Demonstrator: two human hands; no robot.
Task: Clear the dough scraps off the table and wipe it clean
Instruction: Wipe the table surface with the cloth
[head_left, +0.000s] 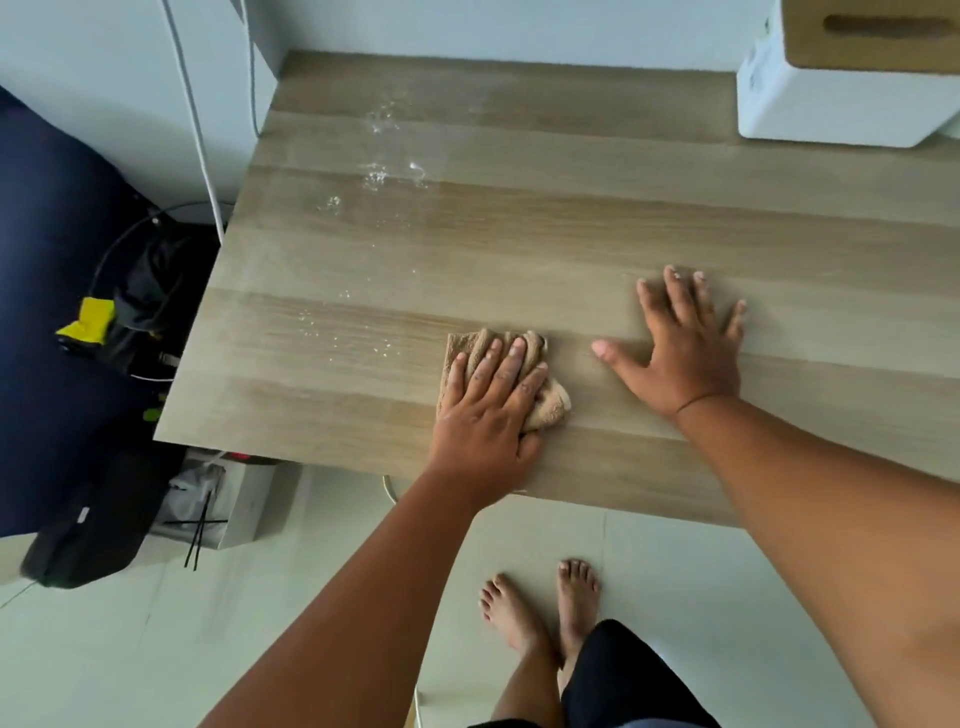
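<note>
Our left hand (488, 405) presses a bunched tan cloth (550, 405) flat-fingered on the wooden table (571, 234); our right hand (685, 348) rests spread beside it, white flecks (382, 174) farther left.

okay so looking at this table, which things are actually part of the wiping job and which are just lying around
Part of the job: cloth under the left hand; white residue on the table; right hand flat on the table.

Just lying about: white box at the far right corner; bags and cables on the left.
</note>
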